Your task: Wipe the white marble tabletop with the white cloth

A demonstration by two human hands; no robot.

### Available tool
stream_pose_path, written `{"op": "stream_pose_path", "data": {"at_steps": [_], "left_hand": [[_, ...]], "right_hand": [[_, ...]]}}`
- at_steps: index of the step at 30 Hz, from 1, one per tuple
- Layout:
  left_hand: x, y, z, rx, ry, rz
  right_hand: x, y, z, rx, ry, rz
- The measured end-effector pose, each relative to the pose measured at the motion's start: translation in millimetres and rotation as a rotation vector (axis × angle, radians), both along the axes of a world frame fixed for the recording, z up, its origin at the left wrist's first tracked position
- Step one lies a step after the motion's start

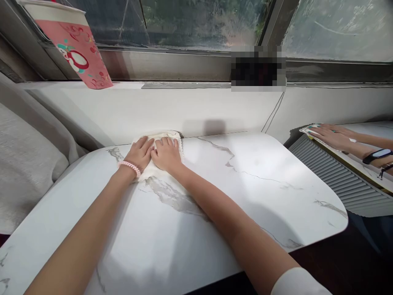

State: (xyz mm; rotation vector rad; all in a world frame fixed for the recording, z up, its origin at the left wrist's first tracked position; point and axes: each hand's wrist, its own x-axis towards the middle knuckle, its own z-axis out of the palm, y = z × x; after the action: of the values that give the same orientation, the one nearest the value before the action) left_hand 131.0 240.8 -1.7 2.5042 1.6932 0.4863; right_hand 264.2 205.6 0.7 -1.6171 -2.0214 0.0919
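Note:
Both my hands lie flat on a white cloth [159, 170] at the far edge of a white, marble-patterned table [245, 180]. My left hand [139, 153], with a pink coiled band at the wrist, has its fingers stretched out over the cloth's left part. Close beside it, thumb almost touching, my right hand [167, 153] presses on the cloth's right part with fingers extended. The cloth's far edge reaches the foot of the white wall; its middle is hidden under my hands.
A pink patterned paper cup [76, 53] stands tilted in view on the window sill [184, 85]. Grey curtain fabric [30, 155] hangs at the left. At the right, another person's hands [334, 135] rest on a cloth atop a ribbed surface. A thin cord [273, 110] runs down the wall.

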Motion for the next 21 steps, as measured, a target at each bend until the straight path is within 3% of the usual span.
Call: {"op": "stream_pose_path", "data": {"at_steps": [7, 14, 21], "left_hand": [[1, 0, 3.5, 0.007, 0.112, 0.04], [3, -24, -2.6, 0.018, 0.142, 0.071], [2, -56, -7.2, 0.079, 0.19, -0.021]], "right_hand": [[2, 9, -2, 0.035, 0.022, 0.033], [8, -12, -3, 0.021, 0.095, 0.1], [9, -45, -4, 0.024, 0.072, 0.091]]}}
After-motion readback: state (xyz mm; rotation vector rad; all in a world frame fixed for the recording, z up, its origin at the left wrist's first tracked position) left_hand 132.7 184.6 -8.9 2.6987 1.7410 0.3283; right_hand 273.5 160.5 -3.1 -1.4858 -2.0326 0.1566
